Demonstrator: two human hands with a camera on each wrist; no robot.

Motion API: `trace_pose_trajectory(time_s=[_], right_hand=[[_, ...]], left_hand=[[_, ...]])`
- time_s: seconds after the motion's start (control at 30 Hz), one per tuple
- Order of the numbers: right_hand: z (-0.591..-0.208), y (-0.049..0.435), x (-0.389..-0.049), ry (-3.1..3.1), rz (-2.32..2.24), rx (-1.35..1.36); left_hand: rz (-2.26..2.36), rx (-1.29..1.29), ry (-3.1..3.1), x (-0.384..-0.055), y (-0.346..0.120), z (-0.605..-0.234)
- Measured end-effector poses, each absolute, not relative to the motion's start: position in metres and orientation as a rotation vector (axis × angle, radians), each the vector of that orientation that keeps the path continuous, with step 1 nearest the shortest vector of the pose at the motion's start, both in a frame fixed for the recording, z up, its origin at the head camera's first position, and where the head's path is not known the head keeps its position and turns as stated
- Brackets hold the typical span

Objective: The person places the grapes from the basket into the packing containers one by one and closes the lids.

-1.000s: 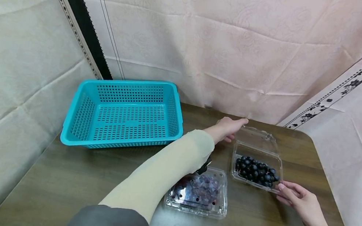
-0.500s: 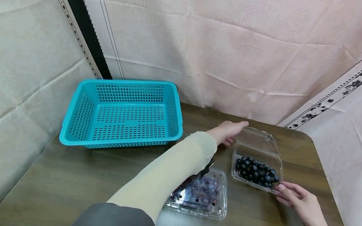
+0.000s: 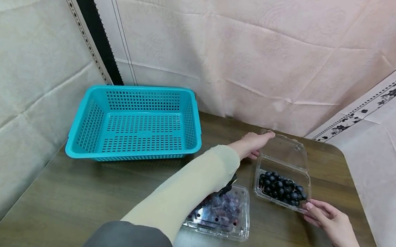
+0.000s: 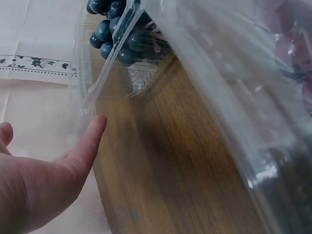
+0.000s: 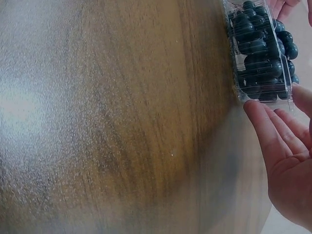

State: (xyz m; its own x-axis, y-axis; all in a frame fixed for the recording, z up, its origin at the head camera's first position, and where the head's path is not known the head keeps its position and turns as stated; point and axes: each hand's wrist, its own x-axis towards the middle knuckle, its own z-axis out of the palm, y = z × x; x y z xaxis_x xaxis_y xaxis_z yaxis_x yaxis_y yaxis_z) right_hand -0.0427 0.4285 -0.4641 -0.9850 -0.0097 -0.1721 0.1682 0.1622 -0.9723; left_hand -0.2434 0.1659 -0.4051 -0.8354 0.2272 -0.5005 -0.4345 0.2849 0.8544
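A clear plastic clamshell box (image 3: 259, 191) holds dark grapes (image 3: 281, 188); its hinged lid (image 3: 285, 151) stands raised at the far side. My left hand (image 3: 252, 141) reaches across to the lid's left edge. In the left wrist view one straight finger (image 4: 87, 146) lies against or just beside the clear plastic, thumb apart from it; exact contact is unclear. My right hand (image 3: 329, 222) grips the box's near right corner, thumb at the rim and fingers underneath, as the right wrist view confirms. Dark grapes (image 5: 258, 48) show through the wall there.
A second clear clamshell (image 3: 241, 232) of reddish-purple grapes (image 3: 225, 209) sits below my left forearm, lid down, partly hidden. A turquoise perforated basket (image 3: 143, 130) stands at the back left of the wooden table (image 3: 77, 199). Pale cloth (image 3: 249, 52) hangs behind.
The lid's far edge has come up a little, and my left hand has shifted slightly right along with it. My right hand keeps its hold on the box corner.
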Motion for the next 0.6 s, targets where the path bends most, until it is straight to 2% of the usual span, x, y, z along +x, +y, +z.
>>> trace_pose_trajectory(time_s=[0.6], right_hand=[[-0.4680,0.4288,-0.0427,2.260,-2.002,0.131]], left_hand=[[1.658,-0.086,1.936,-0.2490,0.1585,-0.3976]])
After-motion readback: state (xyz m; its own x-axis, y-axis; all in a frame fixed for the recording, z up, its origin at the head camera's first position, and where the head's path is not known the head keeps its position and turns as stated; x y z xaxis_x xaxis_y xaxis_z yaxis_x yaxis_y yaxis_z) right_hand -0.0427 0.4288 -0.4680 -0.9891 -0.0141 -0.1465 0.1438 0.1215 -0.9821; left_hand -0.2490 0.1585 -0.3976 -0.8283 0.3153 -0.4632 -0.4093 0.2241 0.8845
